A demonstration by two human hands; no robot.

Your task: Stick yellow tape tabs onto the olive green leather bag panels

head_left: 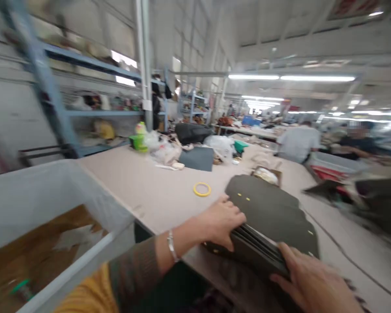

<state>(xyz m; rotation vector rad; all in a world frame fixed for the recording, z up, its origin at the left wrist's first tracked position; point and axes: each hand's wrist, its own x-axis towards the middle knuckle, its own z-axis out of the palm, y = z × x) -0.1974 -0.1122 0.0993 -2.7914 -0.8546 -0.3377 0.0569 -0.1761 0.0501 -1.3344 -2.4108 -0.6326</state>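
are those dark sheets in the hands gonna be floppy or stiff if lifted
Probably fairly stiff: the dark sheets span nearly straight between the left hand and right hand. They may slide apart, since their edges show as separate layers.

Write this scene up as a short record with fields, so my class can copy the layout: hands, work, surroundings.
Left hand: grips the stack's left end
Right hand: grips its right end
Stack: several dark layers, tilted, edges showing
Sheets: dark, flat on the table beyond the stack, with small yellow marks
Ring: yellow, on the table, apart from both hands
Bracelet: on the left wrist
Bin: pale, at the left, brown material inside
Others: two people in the background
Unclear: what the layers are made of
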